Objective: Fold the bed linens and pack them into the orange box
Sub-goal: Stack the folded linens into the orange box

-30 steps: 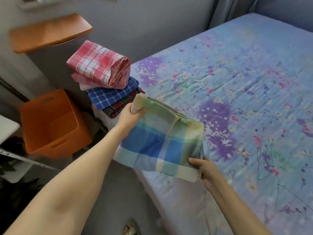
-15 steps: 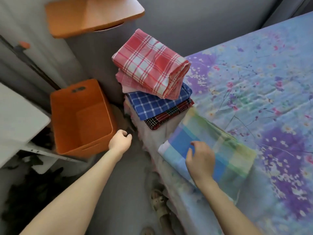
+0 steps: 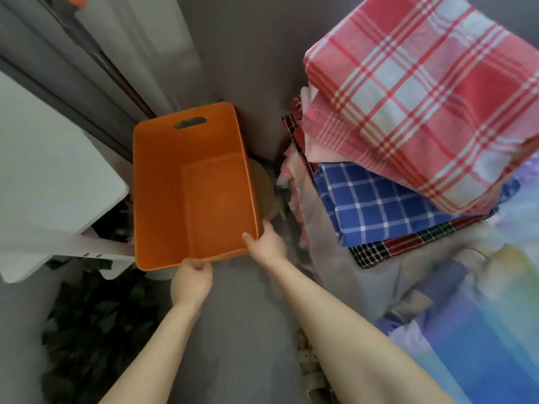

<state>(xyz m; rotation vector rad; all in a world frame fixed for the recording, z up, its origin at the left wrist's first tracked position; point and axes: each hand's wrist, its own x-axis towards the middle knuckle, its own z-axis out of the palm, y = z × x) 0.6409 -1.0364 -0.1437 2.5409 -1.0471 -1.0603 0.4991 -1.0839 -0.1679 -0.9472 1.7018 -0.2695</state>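
Hands grip near rim of orange box (image 3: 163, 182): left hand (image 3: 191, 279) at middle, right hand (image 3: 267, 243) at corner.

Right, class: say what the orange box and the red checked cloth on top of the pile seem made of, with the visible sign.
Orange box: likely moulded plastic, smooth, matt; even colour, rounded corners, cut-out handle slot.
Red checked cloth: woven fabric, perhaps cotton; soft folds, stitched hem, checks in the weave.

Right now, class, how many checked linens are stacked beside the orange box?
3: red linen on top, blue linen beneath, dark tartan linen lowest; more may be hidden.
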